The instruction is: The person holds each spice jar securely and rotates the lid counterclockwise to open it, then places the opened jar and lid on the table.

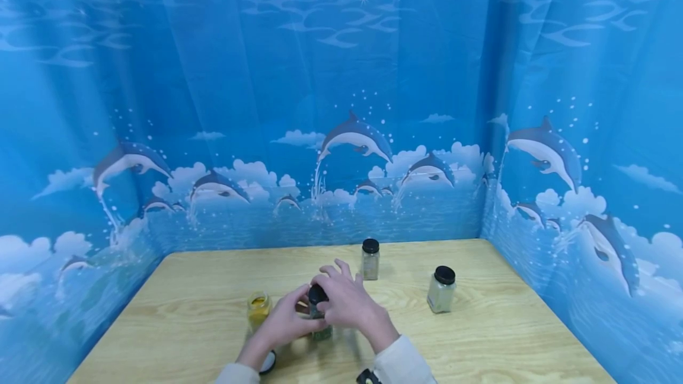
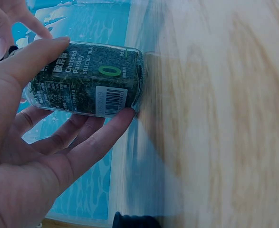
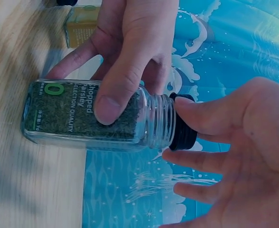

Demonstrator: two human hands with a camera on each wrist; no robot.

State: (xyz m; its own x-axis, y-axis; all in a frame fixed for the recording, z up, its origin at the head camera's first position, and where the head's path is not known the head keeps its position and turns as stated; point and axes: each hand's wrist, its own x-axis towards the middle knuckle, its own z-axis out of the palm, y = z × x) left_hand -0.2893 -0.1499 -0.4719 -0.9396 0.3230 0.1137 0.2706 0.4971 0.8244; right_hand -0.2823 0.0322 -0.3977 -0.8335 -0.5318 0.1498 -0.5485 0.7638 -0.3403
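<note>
A square glass jar of chopped parsley is held between the thumb and fingers of my left hand. My right hand pinches the jar's black cap between thumb and index finger, its other fingers spread. The right wrist view shows the cap at the mouth end, with the glass threads bare below it. Left of my left hand stands an uncapped jar of yellow powder. A black lid lies near my left wrist, its white inside facing up.
Two more glass jars with black caps stand on the wooden table: one jar behind my right hand, the other jar to the right. A blue dolphin-print curtain runs along the table's back and sides.
</note>
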